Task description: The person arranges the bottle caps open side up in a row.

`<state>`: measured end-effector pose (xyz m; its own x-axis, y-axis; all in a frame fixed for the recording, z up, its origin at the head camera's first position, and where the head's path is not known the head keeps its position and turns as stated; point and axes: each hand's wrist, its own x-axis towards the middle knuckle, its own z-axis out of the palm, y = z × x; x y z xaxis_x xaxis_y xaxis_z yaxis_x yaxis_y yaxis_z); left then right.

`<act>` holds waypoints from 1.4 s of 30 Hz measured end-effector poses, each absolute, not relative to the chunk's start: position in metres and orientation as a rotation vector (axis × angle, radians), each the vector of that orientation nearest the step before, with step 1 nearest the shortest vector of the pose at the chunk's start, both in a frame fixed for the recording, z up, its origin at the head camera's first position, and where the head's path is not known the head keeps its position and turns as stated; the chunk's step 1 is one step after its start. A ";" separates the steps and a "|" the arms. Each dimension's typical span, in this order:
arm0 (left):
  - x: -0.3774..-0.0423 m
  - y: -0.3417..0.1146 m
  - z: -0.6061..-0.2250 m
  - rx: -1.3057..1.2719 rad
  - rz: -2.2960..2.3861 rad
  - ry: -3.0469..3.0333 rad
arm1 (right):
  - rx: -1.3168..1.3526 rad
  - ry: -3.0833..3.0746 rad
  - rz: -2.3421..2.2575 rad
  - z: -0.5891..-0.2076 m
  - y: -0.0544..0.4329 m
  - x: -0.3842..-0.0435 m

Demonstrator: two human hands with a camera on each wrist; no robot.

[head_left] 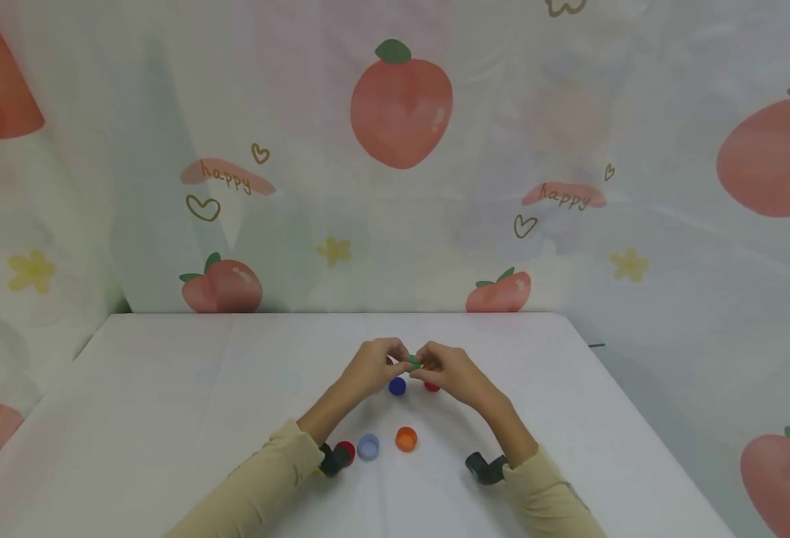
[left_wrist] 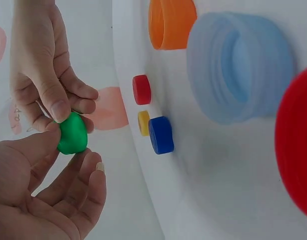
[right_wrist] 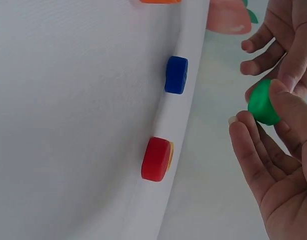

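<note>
Both hands meet over the far middle of the table around a small, smooth, rounded green piece (left_wrist: 73, 134). My left hand (head_left: 380, 365) pinches it between thumb and fingers from the left. From the other side my right hand (head_left: 454, 368) pinches it too, its thumb on the green surface in the left wrist view. The fingertips of both hands cover part of its edge. Below them on the table are a dark blue cap (head_left: 397, 386) and a red cap (right_wrist: 156, 159), with a yellow cap (left_wrist: 143, 123) behind, partly hidden.
Closer to the body, an orange cap (head_left: 406, 439), a light blue cap (head_left: 368, 447) and another red cap (head_left: 346, 453) stand in a row on the white table (head_left: 186, 418). Dark wrist-camera mounts (head_left: 485, 469) hang by the forearms. A fruit-printed curtain (head_left: 395, 239) stands behind the table.
</note>
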<state>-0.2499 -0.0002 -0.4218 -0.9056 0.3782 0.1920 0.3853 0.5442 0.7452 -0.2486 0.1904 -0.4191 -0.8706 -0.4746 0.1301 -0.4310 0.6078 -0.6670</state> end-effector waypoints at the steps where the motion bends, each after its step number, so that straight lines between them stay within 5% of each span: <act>1: -0.249 0.001 -0.422 -0.686 -1.332 -2.754 | -0.782 2.756 -1.126 -0.419 0.191 -0.248; 21: -0.241 0.011 -0.428 -0.750 -1.381 -2.807 | -0.801 2.719 -0.949 -0.414 0.209 -0.231; 42: -0.233 0.019 -0.432 -1.144 -1.261 -3.027 | -0.703 2.615 -0.815 -0.423 0.217 -0.216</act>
